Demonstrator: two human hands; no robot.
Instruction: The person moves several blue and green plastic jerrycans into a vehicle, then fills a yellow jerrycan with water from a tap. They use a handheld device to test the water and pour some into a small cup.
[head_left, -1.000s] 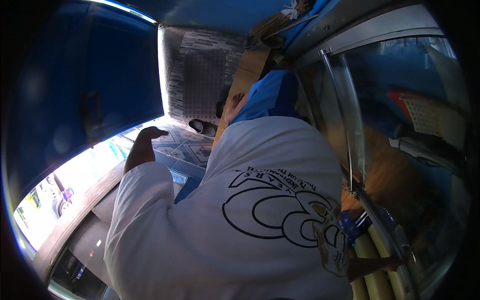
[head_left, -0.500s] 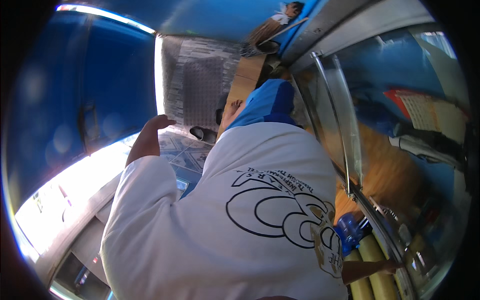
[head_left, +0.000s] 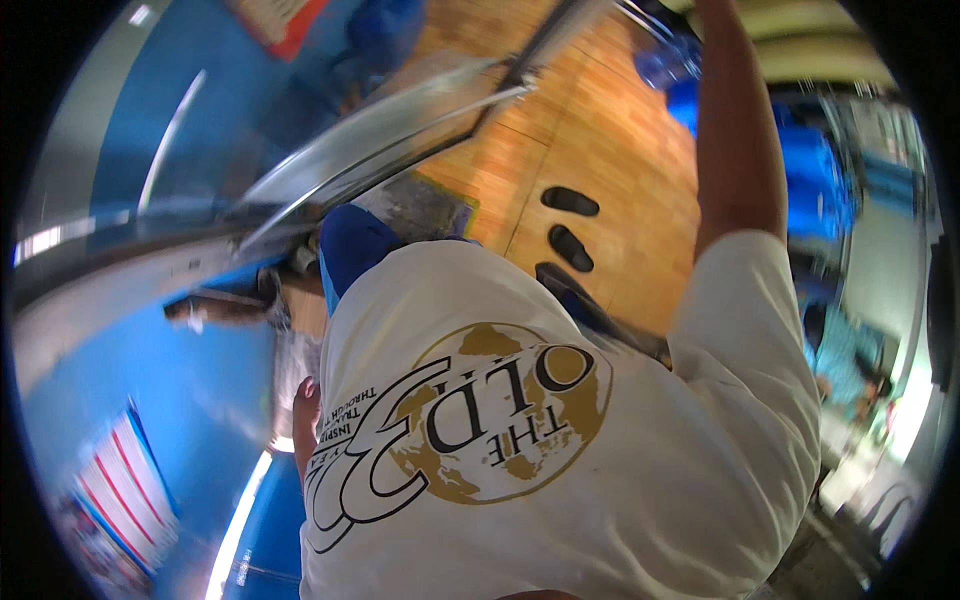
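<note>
My left hand [head_left: 308,395] hangs low at my left side, beside my white shirt and close to the blue wall [head_left: 225,410]. Its fingers show small and blurred, loosely extended, with nothing visible in them. My right arm [head_left: 738,130] stretches forward past the upper edge, so the hand itself is cut off. Near that arm are a clear blue water jug [head_left: 668,65] and pale yellow rounded cushions [head_left: 820,45]. A framed glass door [head_left: 375,140] with a long metal handle stands ahead on the left, apart from my left hand.
Two black slippers [head_left: 570,201] lie on the wood-look floor [head_left: 620,250] ahead. A grey mat [head_left: 425,205] lies by the door's foot. A broom [head_left: 225,305] is at the left wall, near a red-striped poster [head_left: 130,490]. Blue bags or cloth [head_left: 815,180] are at right.
My body has turned right: the glass door has shifted from the right to the upper left, and the wooden floor is ahead. My right arm now reaches forward; my left hand is lower.
</note>
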